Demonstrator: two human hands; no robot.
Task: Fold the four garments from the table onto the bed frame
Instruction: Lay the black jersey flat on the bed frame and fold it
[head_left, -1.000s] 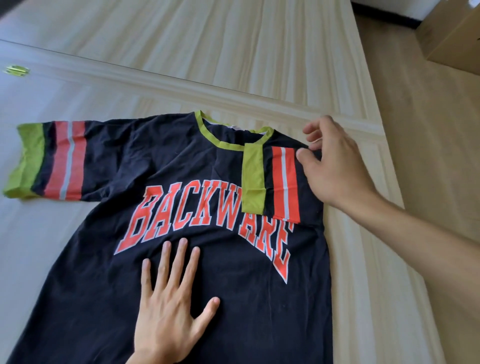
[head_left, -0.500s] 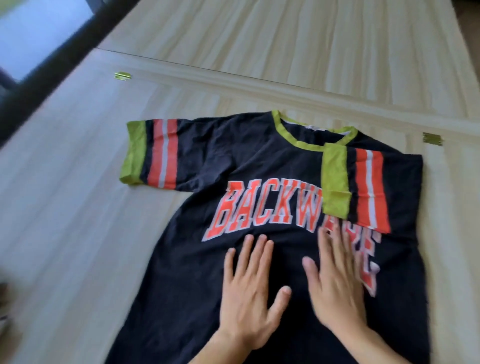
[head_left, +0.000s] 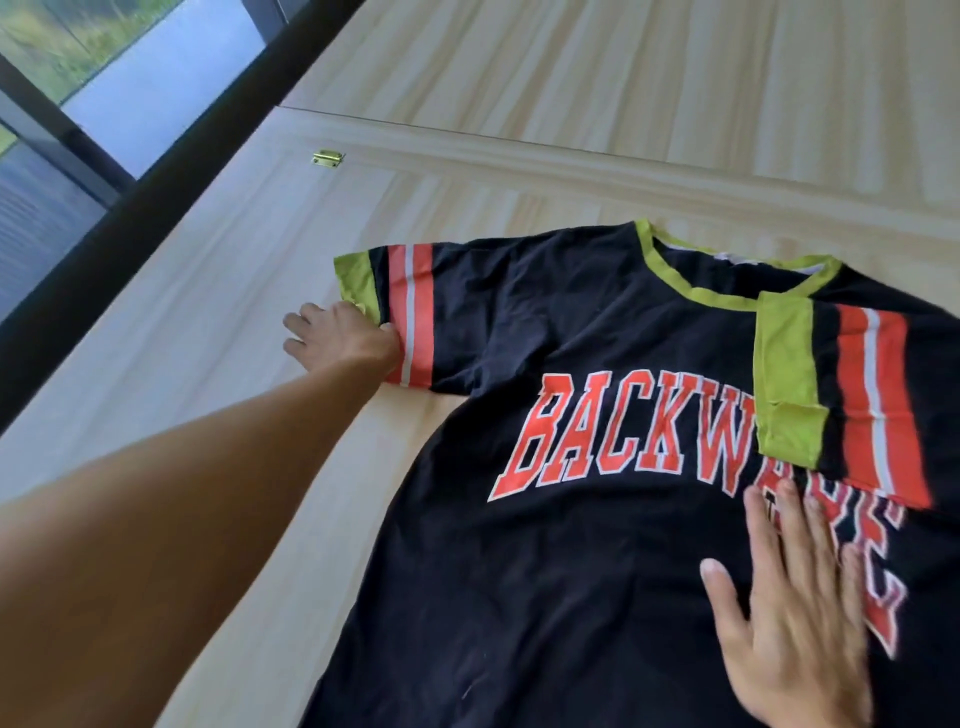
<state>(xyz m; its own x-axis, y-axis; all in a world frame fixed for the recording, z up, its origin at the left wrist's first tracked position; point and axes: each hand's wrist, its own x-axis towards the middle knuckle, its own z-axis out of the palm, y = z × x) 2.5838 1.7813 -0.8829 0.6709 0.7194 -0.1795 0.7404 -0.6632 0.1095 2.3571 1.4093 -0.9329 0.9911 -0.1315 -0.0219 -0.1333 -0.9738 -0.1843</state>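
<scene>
Head view. A dark T-shirt (head_left: 561, 582) with red lettering is laid face up, flat on the pale wooden bed frame (head_left: 218, 322), collar pointing away from the wearer of the camera.

One sleeve, the folded sleeve (head_left: 841, 395), is turned inward across the chest, covering part of the lettering. The other, the spread sleeve (head_left: 467, 312), is stretched out sideways on the wood.

The left hand (head_left: 337, 340) is placed at the green cuff of the spread sleeve. The thumb is laid on the red stripes and the fingers (head_left: 296, 332) are curled at the cuff's edge; the cuff appears to be pinched, though the underside is hidden.

The right hand (head_left: 795, 629) is pressed flat on the shirt front below the folded sleeve, fingers straight and slightly apart, somewhat blurred.

A brass hinge (head_left: 328, 157) is seen on the wood beyond the spread sleeve. A dark-framed window (head_left: 104, 88) is noted at the upper left.
</scene>
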